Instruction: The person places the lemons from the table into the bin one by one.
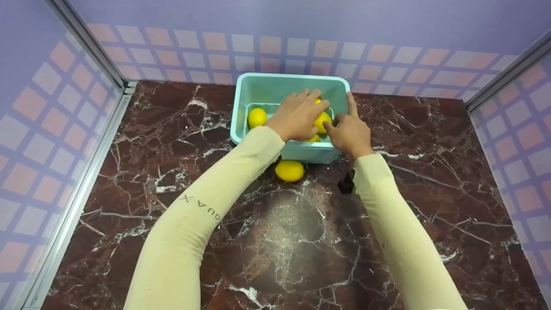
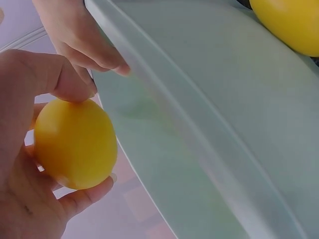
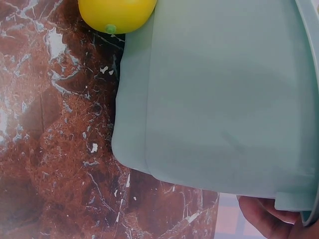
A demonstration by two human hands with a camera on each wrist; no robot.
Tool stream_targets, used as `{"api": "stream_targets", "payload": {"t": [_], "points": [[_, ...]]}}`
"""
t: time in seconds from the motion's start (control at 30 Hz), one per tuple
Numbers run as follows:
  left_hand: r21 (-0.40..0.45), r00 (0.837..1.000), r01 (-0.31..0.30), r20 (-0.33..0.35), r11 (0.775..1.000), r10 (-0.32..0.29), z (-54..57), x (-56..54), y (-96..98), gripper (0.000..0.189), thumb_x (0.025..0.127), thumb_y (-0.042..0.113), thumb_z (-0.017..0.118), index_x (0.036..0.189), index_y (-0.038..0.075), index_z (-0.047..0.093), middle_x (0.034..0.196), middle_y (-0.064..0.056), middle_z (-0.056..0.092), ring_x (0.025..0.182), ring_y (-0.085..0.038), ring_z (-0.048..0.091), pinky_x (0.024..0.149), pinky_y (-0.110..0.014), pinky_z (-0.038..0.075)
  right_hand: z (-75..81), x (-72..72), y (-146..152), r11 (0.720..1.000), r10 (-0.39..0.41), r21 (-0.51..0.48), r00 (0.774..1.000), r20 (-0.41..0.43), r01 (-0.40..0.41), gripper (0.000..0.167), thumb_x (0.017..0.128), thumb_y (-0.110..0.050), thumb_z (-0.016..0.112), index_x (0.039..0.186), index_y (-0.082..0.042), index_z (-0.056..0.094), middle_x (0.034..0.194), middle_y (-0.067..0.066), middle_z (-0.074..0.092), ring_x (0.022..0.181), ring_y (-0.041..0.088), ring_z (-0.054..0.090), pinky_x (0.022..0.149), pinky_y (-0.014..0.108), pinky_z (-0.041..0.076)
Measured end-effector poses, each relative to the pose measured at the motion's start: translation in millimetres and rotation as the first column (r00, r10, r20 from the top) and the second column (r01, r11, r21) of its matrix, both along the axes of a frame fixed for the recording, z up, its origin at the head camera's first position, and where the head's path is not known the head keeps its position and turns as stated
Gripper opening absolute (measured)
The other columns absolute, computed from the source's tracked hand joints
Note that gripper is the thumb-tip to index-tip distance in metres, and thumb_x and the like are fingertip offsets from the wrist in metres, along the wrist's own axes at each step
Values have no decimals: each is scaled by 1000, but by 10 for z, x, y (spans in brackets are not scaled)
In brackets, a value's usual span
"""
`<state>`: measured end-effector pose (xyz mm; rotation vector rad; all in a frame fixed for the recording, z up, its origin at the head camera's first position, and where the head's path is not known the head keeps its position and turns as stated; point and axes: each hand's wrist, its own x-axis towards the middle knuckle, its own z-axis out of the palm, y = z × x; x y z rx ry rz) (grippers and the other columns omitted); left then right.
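My left hand [image 1: 301, 115] is over the light-teal plastic bin [image 1: 292, 77], its thumb and fingers gripping a lemon [image 2: 76, 143]. At the bin's front right corner is my right hand [image 1: 352, 133], holding the rim with the index finger stretched along the right side; in the right wrist view, its fingers [image 3: 264, 216] curl beneath the lip. Inside the bin, one lemon [image 1: 257, 117] lies at the left, and another [image 1: 314, 138] is partly hidden near the front wall. A further lemon [image 1: 289, 171] rests on the table just outside the bin's front.
The dark red marbled table [image 1: 284, 241] has white veins. A purple wall with pink and white squares [image 1: 297, 46] stands behind the bin, and similar panels rise at both sides. A small black object [image 1: 345, 184] shows beside the right sleeve cuff.
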<state>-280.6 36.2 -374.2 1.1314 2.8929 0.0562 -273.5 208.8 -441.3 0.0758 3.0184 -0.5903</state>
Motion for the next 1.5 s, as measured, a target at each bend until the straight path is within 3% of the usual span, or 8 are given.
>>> {"api": "stream_targets", "payload": {"t": [0.17, 0.67, 0.93, 1.2, 1.5], "points": [[2, 1000, -2, 20, 1000, 2, -1, -8, -20, 51, 88, 26, 58, 137, 15, 49, 137, -10, 46, 117, -28, 49, 97, -44, 46, 6, 6, 5, 1000, -1, 0, 1000, -13, 1, 43, 94, -45, 50, 102, -6, 68, 164, -7, -3, 87, 37, 62, 82, 53, 49], [16, 1000, -10, 9, 1000, 9, 32, 16, -83, 47, 91, 24, 56, 137, 14, 49, 141, -11, 45, 121, -29, 49, 100, -45, 47, 18, -16, -4, 1000, -4, 5, 1000, -4, 4, 47, 94, -45, 49, 111, -5, 67, 164, -9, -4, 88, 36, 61, 82, 53, 48], [22, 1000, 26, -15, 999, -26, 6, 117, -97, 43, 91, 22, 53, 133, 15, 53, 132, -9, 50, 111, -27, 52, 93, -43, 48, 22, -14, -3, 1000, -4, 4, 1000, -8, 4, 43, 93, -44, 50, 106, -7, 68, 164, -9, -4, 88, 37, 62, 81, 53, 49], [40, 997, 65, -30, 997, -64, -12, 256, -108, 38, 88, 18, 53, 126, 14, 57, 132, -8, 51, 112, -26, 52, 92, -41, 48, 4, -11, -14, 1000, -1, -5, 1000, -23, 1, 42, 93, -43, 50, 99, -7, 70, 164, -8, -2, 83, 34, 61, 76, 50, 48], [122, 989, 123, -103, 985, -111, -79, 375, -189, 34, 88, 15, 51, 120, 11, 59, 109, -7, 54, 95, -25, 51, 75, -38, 46, -1, -3, 2, 1000, -7, -9, 1000, -29, 7, 41, 91, -41, 51, 102, -7, 69, 164, -6, -1, 88, 35, 61, 81, 52, 48]]}}
